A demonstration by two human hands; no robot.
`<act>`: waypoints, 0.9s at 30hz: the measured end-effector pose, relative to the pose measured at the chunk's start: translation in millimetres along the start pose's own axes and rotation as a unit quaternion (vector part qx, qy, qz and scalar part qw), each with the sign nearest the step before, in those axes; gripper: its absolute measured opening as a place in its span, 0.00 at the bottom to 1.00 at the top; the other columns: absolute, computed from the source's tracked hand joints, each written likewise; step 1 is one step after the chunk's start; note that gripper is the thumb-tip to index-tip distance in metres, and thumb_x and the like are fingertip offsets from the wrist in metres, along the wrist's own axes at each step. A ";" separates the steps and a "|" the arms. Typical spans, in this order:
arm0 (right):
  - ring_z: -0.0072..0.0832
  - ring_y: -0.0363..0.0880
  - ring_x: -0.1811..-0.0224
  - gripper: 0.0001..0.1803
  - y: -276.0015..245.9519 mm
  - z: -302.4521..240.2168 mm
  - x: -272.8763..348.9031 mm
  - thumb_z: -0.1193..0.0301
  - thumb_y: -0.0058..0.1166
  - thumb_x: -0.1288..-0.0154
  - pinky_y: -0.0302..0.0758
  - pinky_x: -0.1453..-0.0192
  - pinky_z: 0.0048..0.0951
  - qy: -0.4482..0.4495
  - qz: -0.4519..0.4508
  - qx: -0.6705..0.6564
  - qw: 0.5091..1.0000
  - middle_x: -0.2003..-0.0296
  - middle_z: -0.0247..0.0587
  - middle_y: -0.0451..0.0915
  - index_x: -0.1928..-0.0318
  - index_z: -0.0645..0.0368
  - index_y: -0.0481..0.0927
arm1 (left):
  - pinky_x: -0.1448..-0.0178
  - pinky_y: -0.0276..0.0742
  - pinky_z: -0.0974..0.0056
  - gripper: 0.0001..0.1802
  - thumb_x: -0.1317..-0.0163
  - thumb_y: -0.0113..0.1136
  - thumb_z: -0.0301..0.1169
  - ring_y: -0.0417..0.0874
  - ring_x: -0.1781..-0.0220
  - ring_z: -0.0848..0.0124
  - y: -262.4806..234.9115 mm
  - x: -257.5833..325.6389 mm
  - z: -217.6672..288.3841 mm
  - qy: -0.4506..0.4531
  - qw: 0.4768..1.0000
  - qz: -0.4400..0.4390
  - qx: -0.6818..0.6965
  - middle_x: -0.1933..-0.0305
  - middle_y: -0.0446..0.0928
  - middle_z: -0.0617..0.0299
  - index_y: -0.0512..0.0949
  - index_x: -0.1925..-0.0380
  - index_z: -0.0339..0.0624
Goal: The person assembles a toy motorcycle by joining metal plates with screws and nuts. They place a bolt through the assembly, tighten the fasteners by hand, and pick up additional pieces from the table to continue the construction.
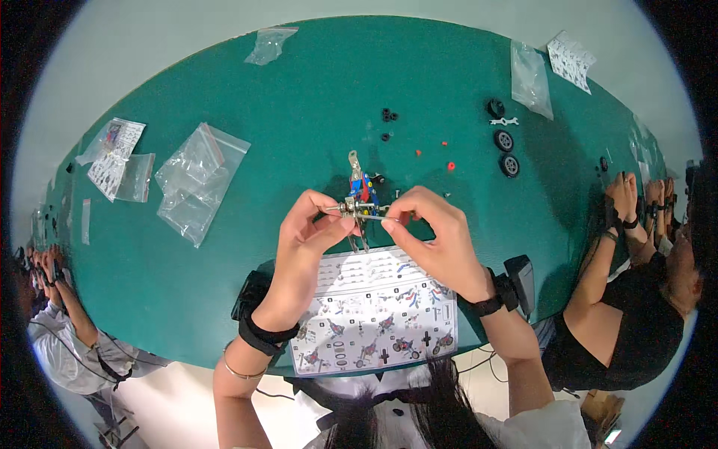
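Beyond the instruction sheet [374, 322], my left grip [303, 232] pinches the likely light, stiff model motorcycle [356, 185] by its metalwork, my right grip [440, 230] a rod [376, 218].

Clear bags [198, 183] lay about the green table [299, 127]; a person in black [628, 329] was at the right edge, a person in white [71, 352] at the left.

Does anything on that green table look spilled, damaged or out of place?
Nothing looks clearly spilled or damaged. One oddity: the small printed sheet at the far right seems to jut past the edge of the table. Red pieces lie scattered beyond the right hand, unlike the roughly lined-up black wheels.
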State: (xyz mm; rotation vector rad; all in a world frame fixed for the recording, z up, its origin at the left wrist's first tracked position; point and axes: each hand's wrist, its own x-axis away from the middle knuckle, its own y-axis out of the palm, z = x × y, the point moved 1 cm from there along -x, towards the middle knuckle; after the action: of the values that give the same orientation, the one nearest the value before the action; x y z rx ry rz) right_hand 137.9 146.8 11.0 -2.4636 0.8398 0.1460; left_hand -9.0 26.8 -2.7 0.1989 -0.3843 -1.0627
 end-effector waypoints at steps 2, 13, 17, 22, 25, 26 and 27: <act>0.35 0.78 0.68 0.06 0.0 -0.1 -2.0 0.78 0.59 0.42 0.73 0.64 0.29 -0.024 0.019 0.006 1.000 0.71 0.42 0.76 0.66 0.63 0.75 | 0.52 0.71 0.69 0.09 0.41 0.58 0.20 0.79 0.61 0.74 0.8 -0.7 0.5 -0.009 0.999 0.016 0.030 0.66 0.76 0.62 0.68 0.66 0.42; 0.35 0.76 0.70 0.06 -3.0 -0.2 4.8 0.78 0.59 0.43 0.71 0.66 0.32 0.049 -0.013 0.001 0.999 0.71 0.42 0.76 0.64 0.62 0.78 | 0.53 0.71 0.70 0.09 0.40 0.59 0.20 0.79 0.60 0.74 2.6 3.2 -0.3 -0.060 0.998 0.004 0.015 0.65 0.75 0.62 0.68 0.64 0.40; 0.36 0.72 0.72 0.06 -4.1 0.9 3.6 0.74 0.61 0.45 0.67 0.68 0.34 -0.011 -0.011 0.082 0.996 0.74 0.38 0.73 0.65 0.58 0.80 | 0.53 0.71 0.71 0.11 0.41 0.61 0.22 0.79 0.59 0.75 1.2 2.8 0.2 -0.071 0.997 0.006 -0.009 0.65 0.74 0.63 0.69 0.63 0.39; 0.34 0.71 0.73 0.07 -7.2 1.1 4.0 0.73 0.62 0.47 0.66 0.69 0.34 -0.053 0.003 0.131 0.990 0.74 0.35 0.71 0.66 0.55 0.80 | 0.52 0.71 0.71 0.11 0.41 0.61 0.22 0.79 0.59 0.75 2.1 0.4 -2.5 -0.070 0.997 0.005 -0.017 0.65 0.75 0.62 0.69 0.63 0.39; 0.33 0.71 0.73 0.07 -8.8 2.0 4.6 0.73 0.62 0.48 0.65 0.69 0.34 -0.062 -0.005 0.149 0.987 0.74 0.33 0.71 0.66 0.54 0.81 | 0.52 0.71 0.71 0.11 0.41 0.61 0.21 0.78 0.59 0.76 2.0 2.0 -1.1 -0.068 0.997 0.004 -0.025 0.65 0.75 0.61 0.69 0.63 0.39; 0.32 0.70 0.73 0.08 -9.8 1.3 4.7 0.72 0.62 0.48 0.65 0.69 0.34 -0.064 -0.013 0.165 0.984 0.74 0.33 0.71 0.65 0.54 0.81 | 0.52 0.71 0.71 0.11 0.41 0.61 0.21 0.78 0.59 0.75 2.6 2.2 -0.8 -0.072 0.997 0.000 -0.014 0.65 0.75 0.61 0.68 0.62 0.39; 0.32 0.70 0.73 0.08 -10.5 0.5 4.5 0.72 0.62 0.48 0.65 0.69 0.34 -0.061 -0.013 0.165 0.984 0.74 0.33 0.71 0.65 0.54 0.81 | 0.52 0.71 0.71 0.11 0.41 0.61 0.21 0.78 0.59 0.75 2.9 2.3 -1.8 -0.075 0.997 -0.001 -0.014 0.65 0.75 0.61 0.68 0.62 0.39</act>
State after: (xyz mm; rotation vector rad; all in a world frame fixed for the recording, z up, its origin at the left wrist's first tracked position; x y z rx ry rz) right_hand 147.8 151.6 14.1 -2.1308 0.7154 0.1340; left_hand -5.0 26.2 -2.9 0.0954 -0.5032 -1.0881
